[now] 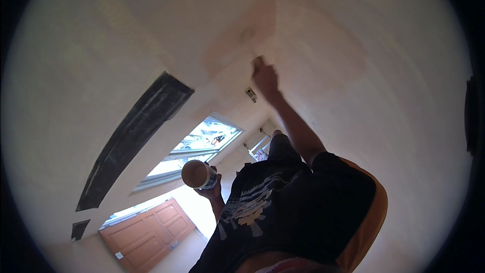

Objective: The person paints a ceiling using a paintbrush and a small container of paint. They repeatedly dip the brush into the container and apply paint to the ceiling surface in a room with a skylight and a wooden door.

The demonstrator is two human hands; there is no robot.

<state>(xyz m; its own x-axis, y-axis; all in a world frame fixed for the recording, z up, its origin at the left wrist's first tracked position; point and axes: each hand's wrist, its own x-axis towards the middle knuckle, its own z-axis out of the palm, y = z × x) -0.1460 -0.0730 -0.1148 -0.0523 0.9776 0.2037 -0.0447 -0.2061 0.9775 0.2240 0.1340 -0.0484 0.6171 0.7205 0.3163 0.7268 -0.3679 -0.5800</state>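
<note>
My left hand [214,188] is wrapped round a whitish tub [198,174] with a wide round mouth, tilted beside my torso. My right arm reaches up, and the right hand [266,80] is closed on what looks like a paintbrush [258,61]. Motion smears its far end, so the bristles are unclear. The hand is near a darker pinkish-brown patch [227,53] on the pale plastered surface [343,106]; whether the brush touches it I cannot tell. This patch spreads across both sides of a corner line.
A long dark strip [134,141] runs along the left surface, with a smaller dark piece [80,229] below it. Near my right hand is a small recessed box [251,94]. A bright window [207,134] and a brown panelled door [151,235] stand left of my body.
</note>
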